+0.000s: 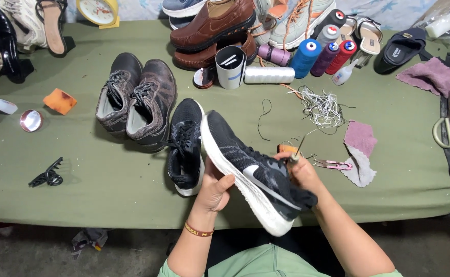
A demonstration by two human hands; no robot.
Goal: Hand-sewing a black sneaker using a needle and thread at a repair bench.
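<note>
Holding a black sneaker (250, 172) sole-up above the near edge of the worktop (107, 184), the person has both hands on it. Its long axis runs on a slant, from the toe at upper left, over the worktop, down to the heel at lower right, near the body. The left hand (216, 191) cups the white sole from below at mid-length, fingers curled round the edge, grasping the shoe. The right hand (303, 172) sits against the upper on the far side, clenched on an awl (298, 149) whose thin point sticks up and away; that hand lies nearer the heel and collar, the left nearer the middle of the sole. The sneaker is black knit with a grey-and-white mark on its side and a thick white sole; whether a seam is open cannot be told. Its mate (186, 146) lies flat on the worktop just beyond the left hand, and pink snips (333, 164) lie just right of the right hand.
</note>
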